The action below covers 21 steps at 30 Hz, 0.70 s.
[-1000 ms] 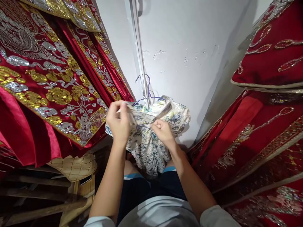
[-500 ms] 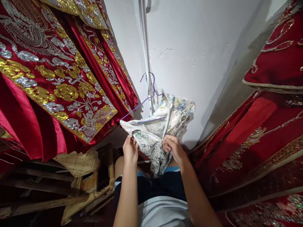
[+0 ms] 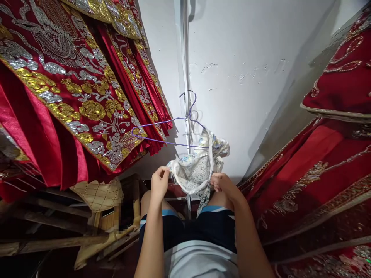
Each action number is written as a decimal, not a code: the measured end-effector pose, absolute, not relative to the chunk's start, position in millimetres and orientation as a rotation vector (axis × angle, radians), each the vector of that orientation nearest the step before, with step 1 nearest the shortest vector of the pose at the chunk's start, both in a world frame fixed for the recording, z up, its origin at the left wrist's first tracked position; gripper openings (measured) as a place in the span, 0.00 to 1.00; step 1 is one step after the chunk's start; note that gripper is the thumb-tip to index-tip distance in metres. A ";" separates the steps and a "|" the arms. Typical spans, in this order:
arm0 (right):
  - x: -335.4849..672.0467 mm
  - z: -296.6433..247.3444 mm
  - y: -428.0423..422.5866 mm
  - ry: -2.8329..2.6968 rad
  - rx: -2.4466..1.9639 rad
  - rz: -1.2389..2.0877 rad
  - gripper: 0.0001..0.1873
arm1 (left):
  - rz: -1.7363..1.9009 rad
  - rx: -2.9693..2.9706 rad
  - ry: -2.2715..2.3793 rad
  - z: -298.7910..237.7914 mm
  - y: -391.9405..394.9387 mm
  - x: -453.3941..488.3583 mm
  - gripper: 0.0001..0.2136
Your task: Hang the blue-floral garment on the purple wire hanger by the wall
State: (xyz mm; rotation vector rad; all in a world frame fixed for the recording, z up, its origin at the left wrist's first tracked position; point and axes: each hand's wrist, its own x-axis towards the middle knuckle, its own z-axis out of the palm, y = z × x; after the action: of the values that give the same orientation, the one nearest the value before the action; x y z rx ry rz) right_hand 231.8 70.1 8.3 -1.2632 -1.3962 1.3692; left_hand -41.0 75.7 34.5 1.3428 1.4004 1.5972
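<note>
A white floral garment (image 3: 193, 173) hangs partly on a purple wire hanger (image 3: 162, 122). The hanger's right arm is inside the garment, while its left arm is bare. My left hand (image 3: 159, 183) pinches the garment's left edge, off the hanger. On the other side, my right hand (image 3: 222, 182) is closed on the edge near the lower right of the neckline. The garment's opening faces up between both hands, and its lower part droops toward my lap.
The hanger's hook is at a metal upright (image 3: 185, 58) before a white wall (image 3: 246, 42). Red embroidered garments (image 3: 95, 112) hang on the left, and more red beaded cloth (image 3: 327, 166) on the right. A bamboo chair (image 3: 84, 243) stands at lower left.
The garment's left side has come off the hanger's left arm, leaving the purple wire bare. The garment is bunched further right and lower between my hands.
</note>
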 end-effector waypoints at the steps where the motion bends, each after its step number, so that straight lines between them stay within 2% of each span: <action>1: 232.8 6.2 70.3 -1.427 -1.287 1.382 0.12 | 1.617 1.341 1.359 37.5 73.6 -38.2 0.11; 5: 225.9 8.2 68.6 -1.501 -1.306 1.355 0.11 | 1.618 1.371 1.096 56.5 56.8 -14.3 0.13; 7: 212.6 15.9 65.5 -1.499 -1.247 1.318 0.14 | 1.561 1.435 1.015 67.1 45.2 3.4 0.13; 12: 167.2 36.9 54.7 -1.333 -0.785 1.724 0.38 | 1.466 1.707 0.918 84.0 34.1 27.4 0.11; 14: 157.0 42.8 53.9 -1.288 -0.640 1.848 0.42 | 1.486 1.779 1.033 85.4 39.2 19.0 0.11; 17: 158.1 56.2 57.5 -1.417 -0.544 1.932 0.34 | 1.318 1.736 1.169 80.5 47.6 -5.0 0.15; 21: 183.0 94.4 63.4 -1.648 -0.589 1.932 0.25 | 0.711 1.701 0.959 55.8 45.5 -31.9 0.29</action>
State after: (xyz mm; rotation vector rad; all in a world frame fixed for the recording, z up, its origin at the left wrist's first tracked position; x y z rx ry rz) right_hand 183.0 63.4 94.4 -0.5888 -1.6480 1.9320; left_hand -31.9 45.5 55.8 1.7005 0.9586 0.7108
